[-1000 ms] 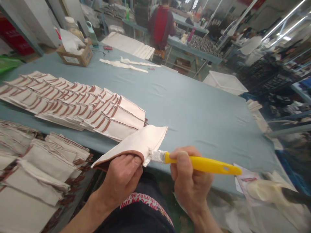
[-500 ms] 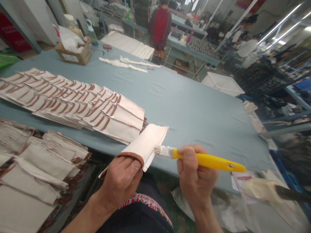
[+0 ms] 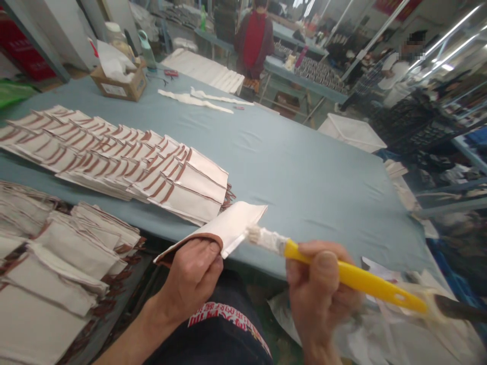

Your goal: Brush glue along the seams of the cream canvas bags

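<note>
My left hand (image 3: 198, 266) is closed on a cream fabric piece (image 3: 232, 223) with a brown edge; its fingers reach inside the curved, brown-trimmed opening. The piece is held tilted over the front edge of the blue-grey table (image 3: 297, 182). In my right hand (image 3: 323, 289) is a paintbrush (image 3: 369, 281) with a yellow handle, gripped between thumb and fingers. White residue coats its ferrule, and its bristle tip is at the right edge of the fabric piece; whether it touches I cannot tell. Left of the piece lie overlapping rows of similar cream fabric pieces (image 3: 178, 190) with brown edges.
More fabric pieces (image 3: 72, 258) are stacked lower left. A tissue box (image 3: 122, 86) and bottles stand at the far left, near white strips (image 3: 198, 101). Lower right, another dark-handled brush (image 3: 452, 306) lies over plastic. Beyond the table are a white bin (image 3: 350, 134) and two people.
The brush has moved slightly right and its handle now slopes lower, with my right hand lower and further right. My left hand still holds the fabric piece, its opening turned a little.
</note>
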Action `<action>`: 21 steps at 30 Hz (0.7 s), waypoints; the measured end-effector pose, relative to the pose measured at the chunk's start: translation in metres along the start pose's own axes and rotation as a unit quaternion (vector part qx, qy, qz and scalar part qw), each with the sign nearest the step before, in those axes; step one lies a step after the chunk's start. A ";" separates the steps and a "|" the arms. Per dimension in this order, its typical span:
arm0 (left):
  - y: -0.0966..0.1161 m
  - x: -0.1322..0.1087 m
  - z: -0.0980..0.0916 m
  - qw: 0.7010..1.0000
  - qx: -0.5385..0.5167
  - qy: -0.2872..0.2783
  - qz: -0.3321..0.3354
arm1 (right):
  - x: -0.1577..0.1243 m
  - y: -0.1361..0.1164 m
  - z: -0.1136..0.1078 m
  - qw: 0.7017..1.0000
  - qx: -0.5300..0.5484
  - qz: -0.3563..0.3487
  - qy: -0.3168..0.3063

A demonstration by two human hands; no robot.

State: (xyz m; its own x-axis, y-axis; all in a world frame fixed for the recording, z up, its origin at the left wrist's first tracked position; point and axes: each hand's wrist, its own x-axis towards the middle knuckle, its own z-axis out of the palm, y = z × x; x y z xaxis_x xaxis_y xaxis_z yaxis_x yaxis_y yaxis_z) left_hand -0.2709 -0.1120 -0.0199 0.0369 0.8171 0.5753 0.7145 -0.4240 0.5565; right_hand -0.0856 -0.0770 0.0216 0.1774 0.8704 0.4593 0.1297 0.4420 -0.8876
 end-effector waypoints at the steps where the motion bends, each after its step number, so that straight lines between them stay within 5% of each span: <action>1: 0.001 0.001 0.000 0.999 -0.035 -0.009 -0.033 | 0.005 0.014 0.000 0.998 -0.038 -0.041 0.013; 7: 0.011 0.016 -0.010 0.949 -0.217 -0.092 -0.211 | 0.009 0.077 0.011 0.974 -0.175 -0.130 -0.056; 11: 0.010 0.029 -0.015 0.904 -0.304 -0.114 -0.278 | 0.009 0.071 0.021 0.985 -0.133 -0.064 -0.090; 14: 0.003 0.028 -0.015 0.873 -0.358 -0.142 -0.298 | 0.024 0.050 0.023 0.994 -0.111 0.015 -0.012; 21: -0.006 0.013 -0.011 0.917 -0.264 -0.176 -0.242 | 0.062 0.036 0.009 0.986 -0.136 0.080 0.061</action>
State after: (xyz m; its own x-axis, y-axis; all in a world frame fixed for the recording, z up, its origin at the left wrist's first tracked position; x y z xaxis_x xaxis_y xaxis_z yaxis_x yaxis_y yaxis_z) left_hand -0.2828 -0.1029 -0.0089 0.0943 0.9955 0.0062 0.2713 -0.0317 0.9620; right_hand -0.0790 -0.0051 0.0177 0.3303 0.8845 0.3294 0.3437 0.2124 -0.9148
